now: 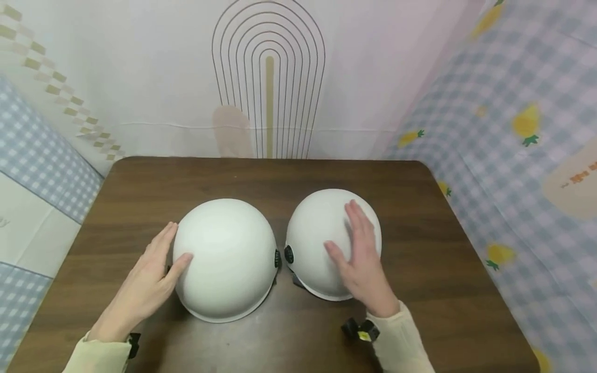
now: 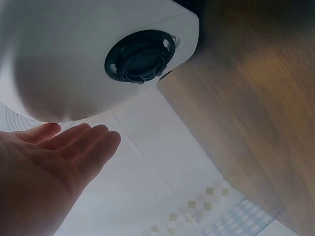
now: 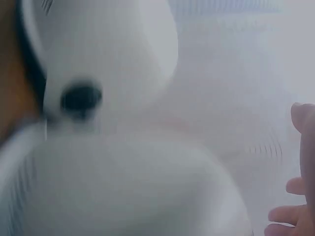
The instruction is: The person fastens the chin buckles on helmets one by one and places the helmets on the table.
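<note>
Two smooth white helmets rest dome-up and side by side on a brown wooden table. At the left helmet point(image 1: 224, 259), my left hand point(image 1: 144, 285) has its thumb and fingertips right at the left side, fingers extended. In the left wrist view this helmet's shell shows a black round knob point(image 2: 140, 56) on its side, and the fingers point(image 2: 93, 147) are relaxed next to the shell. Above the right helmet point(image 1: 310, 223), my right hand point(image 1: 361, 259) is spread with thumb and fingers apart. The right wrist view is blurred; fingers point(image 3: 288, 215) show there beside the shells.
The wooden table point(image 1: 275, 176) has rounded far corners. Behind it hangs a white cloth point(image 1: 163, 77) with arch lines, and a blue checked cloth point(image 1: 513, 207) with yellow fruit prints lines the right side. Black knobs on both helmets face each other across a narrow gap.
</note>
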